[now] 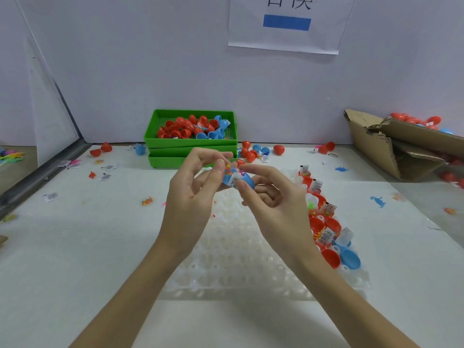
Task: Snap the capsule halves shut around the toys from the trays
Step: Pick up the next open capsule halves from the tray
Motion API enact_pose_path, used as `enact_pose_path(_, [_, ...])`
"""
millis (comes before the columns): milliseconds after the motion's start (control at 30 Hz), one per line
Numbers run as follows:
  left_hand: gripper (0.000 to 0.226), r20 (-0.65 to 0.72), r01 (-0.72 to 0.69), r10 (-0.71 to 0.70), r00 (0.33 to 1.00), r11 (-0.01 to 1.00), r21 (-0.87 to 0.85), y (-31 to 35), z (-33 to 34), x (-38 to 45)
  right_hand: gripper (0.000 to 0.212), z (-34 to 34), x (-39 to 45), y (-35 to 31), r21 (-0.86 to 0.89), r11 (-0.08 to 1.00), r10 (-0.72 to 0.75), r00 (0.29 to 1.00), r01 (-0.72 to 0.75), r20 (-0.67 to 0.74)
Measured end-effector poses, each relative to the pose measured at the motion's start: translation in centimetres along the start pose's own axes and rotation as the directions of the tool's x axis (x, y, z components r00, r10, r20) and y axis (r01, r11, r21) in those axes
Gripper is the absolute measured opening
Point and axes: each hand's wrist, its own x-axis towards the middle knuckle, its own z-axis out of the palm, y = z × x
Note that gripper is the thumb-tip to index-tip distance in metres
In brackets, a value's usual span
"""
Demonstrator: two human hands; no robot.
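Mid-fill on one capsule right now. Right hand [273, 194] pinching a blue half [244, 181] between thumb and fingers, held up over the white tray [226, 259]. Left hand [194, 182] pinching at the stuff going in: a toy [228, 169] and a little paper slip [233, 181], both poking out of the rim. Not seated yet, and no second half in either hand, so closing looks a step or two off.

Progress, judging by the mess: plenty left. Right edge of the tray lined with open red halves [324, 222] and a couple of blue ones [351, 258], several already loaded with toys and slips but none capped. Rest of the tray's sockets bare. Green bin [160, 133] at the back full of more red and blue halves, some maybe snapped shut, hard to tell from here. Cardboard box [391, 146] on the right with red shells on and behind it, possibly the finished pile, can't say for sure.

Loose bits all over the table [88, 247] too: slips, tiny toys, stray halves near the wall.

Best guess: early to middle, loading stage mostly, snapping barely started for this batch.
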Motion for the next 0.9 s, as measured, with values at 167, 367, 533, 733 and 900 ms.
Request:
enact_pose_path(167, [0.010, -0.028, 0.001, 0.000, 1.000, 0.999, 0.034, -0.1, 0.1, -0.1, 0.028, -0.2, 0.1, 0.0, 0.001, 1.000, -0.031, 1.000, 0.031, 0.004])
enact_pose_path(367, [0.015, 0.000, -0.027, 0.027, 1.000, 0.993, 0.118, -0.3, 0.1, -0.2, 0.029, -0.2, 0.1, 0.0, 0.035, 0.999, -0.034, 0.999, 0.034, 0.015])
enact_pose_path(533, [0.018, -0.037, -0.040, 0.045, 0.998, 0.989, 0.141, -0.2, -0.1, -0.1, 0.033, -0.2, 0.2, -0.1, 0.076, 0.997, -0.031, 0.999, 0.029, 0.035])
enact_pose_path(733, [0.007, -0.009, -0.065, 0.068, 0.998, 0.982, 0.179, -0.1, -0.6, 0.1, 0.039, -0.1, 0.0, -0.4, 0.108, 0.993, -0.061, 0.997, 0.055, 0.047])
enact_pose_path(900, [0.016, 0.214, -0.232, 0.177, 0.961, 0.935, 0.269, -0.1, -1.0, 0.1, 0.035, -0.2, 0.1, -0.3, 0.073, 0.995, -0.077, 0.996, 0.073, 0.050])
